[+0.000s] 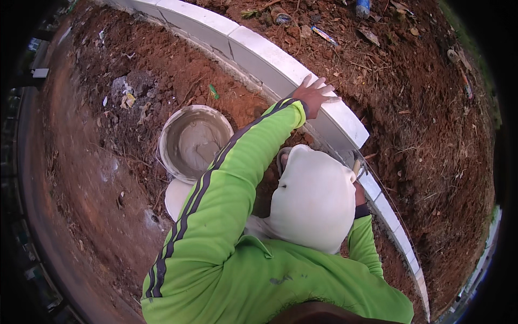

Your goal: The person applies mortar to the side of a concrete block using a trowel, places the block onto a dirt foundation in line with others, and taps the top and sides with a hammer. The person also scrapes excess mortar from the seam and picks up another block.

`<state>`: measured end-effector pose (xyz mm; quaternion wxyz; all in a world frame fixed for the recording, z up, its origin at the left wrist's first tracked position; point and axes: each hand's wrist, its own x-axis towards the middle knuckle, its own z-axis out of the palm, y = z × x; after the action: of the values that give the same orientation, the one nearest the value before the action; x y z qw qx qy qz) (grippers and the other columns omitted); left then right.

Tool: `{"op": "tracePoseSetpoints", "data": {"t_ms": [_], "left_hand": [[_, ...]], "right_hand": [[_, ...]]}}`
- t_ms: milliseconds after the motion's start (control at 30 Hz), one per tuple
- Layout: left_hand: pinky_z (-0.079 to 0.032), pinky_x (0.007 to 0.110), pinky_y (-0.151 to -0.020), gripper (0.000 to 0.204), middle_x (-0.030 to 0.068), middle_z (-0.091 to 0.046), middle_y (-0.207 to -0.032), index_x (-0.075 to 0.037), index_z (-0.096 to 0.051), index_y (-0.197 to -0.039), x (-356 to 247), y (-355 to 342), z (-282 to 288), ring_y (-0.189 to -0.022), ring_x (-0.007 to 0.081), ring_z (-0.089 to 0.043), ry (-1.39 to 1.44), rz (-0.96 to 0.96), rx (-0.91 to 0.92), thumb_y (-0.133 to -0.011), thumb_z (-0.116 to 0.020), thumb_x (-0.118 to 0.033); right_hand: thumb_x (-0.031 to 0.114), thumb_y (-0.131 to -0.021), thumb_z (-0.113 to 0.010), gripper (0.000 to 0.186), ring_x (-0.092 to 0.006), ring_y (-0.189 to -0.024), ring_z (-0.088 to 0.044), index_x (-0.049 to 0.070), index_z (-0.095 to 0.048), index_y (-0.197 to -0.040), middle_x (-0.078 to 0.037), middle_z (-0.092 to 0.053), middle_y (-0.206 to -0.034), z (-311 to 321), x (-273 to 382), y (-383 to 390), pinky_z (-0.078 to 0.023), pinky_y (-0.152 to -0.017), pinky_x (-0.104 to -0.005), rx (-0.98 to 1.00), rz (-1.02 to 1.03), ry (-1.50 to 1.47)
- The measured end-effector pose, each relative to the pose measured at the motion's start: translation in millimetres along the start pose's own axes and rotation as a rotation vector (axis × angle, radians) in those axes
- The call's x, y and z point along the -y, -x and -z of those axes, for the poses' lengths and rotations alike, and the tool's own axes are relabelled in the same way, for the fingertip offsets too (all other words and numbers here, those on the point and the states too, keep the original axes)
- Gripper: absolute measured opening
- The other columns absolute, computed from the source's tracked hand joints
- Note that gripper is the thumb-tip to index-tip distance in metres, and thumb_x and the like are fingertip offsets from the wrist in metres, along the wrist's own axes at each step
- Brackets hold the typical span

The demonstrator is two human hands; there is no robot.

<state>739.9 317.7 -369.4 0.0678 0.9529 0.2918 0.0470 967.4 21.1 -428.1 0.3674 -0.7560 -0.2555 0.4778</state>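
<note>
My left hand [315, 97] lies with fingers spread on the white top of a grey block [345, 121], at the end of a curved row of blocks. Low behind my bent knee, my right hand [359, 193] is closed round a tool with a light wooden handle [356, 166]. The knee hides part of this hand, and I cannot make out the tool's kind. Left of my left arm stands a round bucket [168, 141] with wet grey mortar [194, 135] inside. A flat shape, partly sunk, shows in the mortar.
A lower line of pale blocks [386, 208] curves on toward the lower right, with a thin string or wire beside it. A white round object [175, 198] sits against the bucket, partly behind my sleeve. Reddish soil with litter and a blue plastic bottle [362, 8] lies beyond the row.
</note>
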Motion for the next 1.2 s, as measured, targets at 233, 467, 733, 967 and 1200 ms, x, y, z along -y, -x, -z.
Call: {"op": "tracePoseSetpoints", "data": {"t_ms": [233,467,733,967,1200], "left_hand": [[-0.012,0.061,-0.124,0.085,0.0051,-0.032,-0.164,-0.037,-0.038,-0.156,9.6,-0.6,5.4,-0.155,0.0325,-0.021,0.071,-0.028,0.024,-0.081,-0.078,-0.038],[-0.019,0.060,-0.122,0.085,0.0162,-0.038,-0.159,-0.008,-0.040,-0.153,36.1,15.0,-4.0,-0.149,0.0372,-0.030,0.496,0.653,-0.741,-0.085,-0.078,-0.042],[-0.044,0.069,-0.100,0.098,0.0207,-0.039,-0.154,0.004,-0.028,-0.153,72.8,-4.8,-53.7,-0.139,0.0407,-0.042,1.701,1.187,-0.526,-0.081,-0.085,-0.033],[-0.048,0.039,-0.105,0.083,0.0279,-0.057,-0.139,0.016,-0.044,-0.140,85.8,15.3,-59.5,-0.125,0.0362,-0.061,1.352,1.124,-0.550,-0.084,-0.078,-0.034],[-0.043,0.040,-0.110,0.066,0.0277,-0.058,-0.140,0.009,-0.052,-0.140,72.5,11.1,-52.0,-0.133,0.0361,-0.054,1.218,1.040,-0.617,-0.087,-0.069,-0.027]], "right_hand": [[0.013,-0.094,-0.056,0.009,-0.0143,-0.057,-0.051,0.006,-0.052,-0.097,-0.004,-0.053,-0.074,41.8,3.5,71.1,-0.043,-0.052,-0.0296,0.132,-0.033,0.100],[0.011,-0.093,-0.060,0.019,-0.0113,-0.077,-0.054,-0.002,-0.060,-0.108,-0.007,-0.059,-0.087,27.3,69.2,97.9,-0.045,-0.069,-0.0292,0.210,0.487,0.344],[0.024,-0.100,-0.063,0.028,-0.0397,-0.077,-0.068,-0.001,-0.063,-0.112,-0.023,-0.068,-0.089,-125.8,251.4,-33.6,-0.052,-0.068,-0.0430,0.055,1.115,0.439],[0.031,-0.101,-0.058,0.033,-0.0450,-0.079,-0.069,0.004,-0.061,-0.120,-0.024,-0.070,-0.091,-221.0,317.1,-93.8,-0.053,-0.069,-0.0505,0.076,1.258,0.574],[0.040,-0.101,-0.053,0.041,-0.0514,-0.083,-0.067,0.008,-0.056,-0.127,-0.031,-0.069,-0.087,-227.1,300.7,-145.4,-0.053,-0.077,-0.0596,0.110,1.083,0.827]]}}
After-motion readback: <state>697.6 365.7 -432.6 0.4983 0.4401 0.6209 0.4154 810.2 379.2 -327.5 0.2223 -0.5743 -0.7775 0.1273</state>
